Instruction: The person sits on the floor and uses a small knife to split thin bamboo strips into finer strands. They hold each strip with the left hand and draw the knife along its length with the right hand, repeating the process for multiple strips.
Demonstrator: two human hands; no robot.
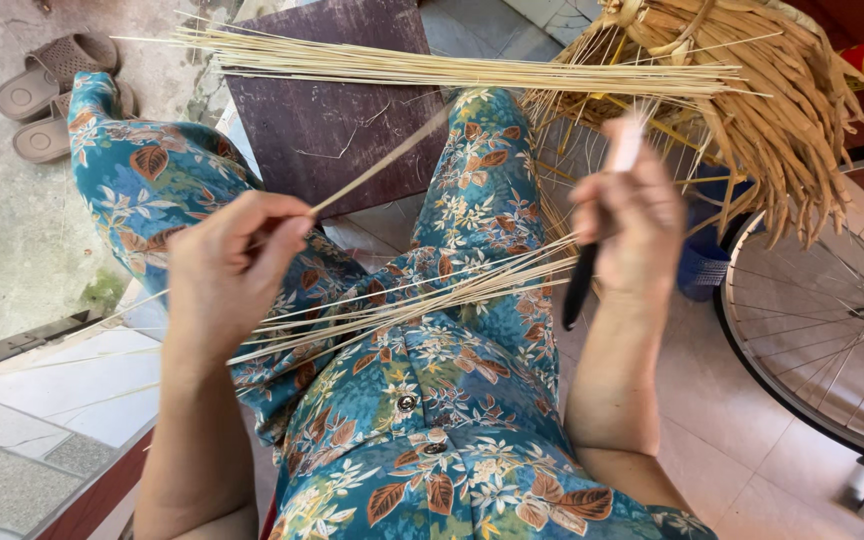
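Left hand (227, 270): one thin bamboo strip (382, 160) is pinched between the fingers.
Right hand (632, 215): one black-handled knife (580, 285) is gripped.
Sandals (52, 90): two are seen.

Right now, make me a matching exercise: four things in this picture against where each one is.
Things:
1. single thin strip
2. black-handled tool
3. sandals
4. bicycle wheel

Places:
A. far right, on the tiled floor
B. pinched in the left hand
C. top left, on the concrete
D. gripped in the right hand

Pairs: 1-B, 2-D, 3-C, 4-A
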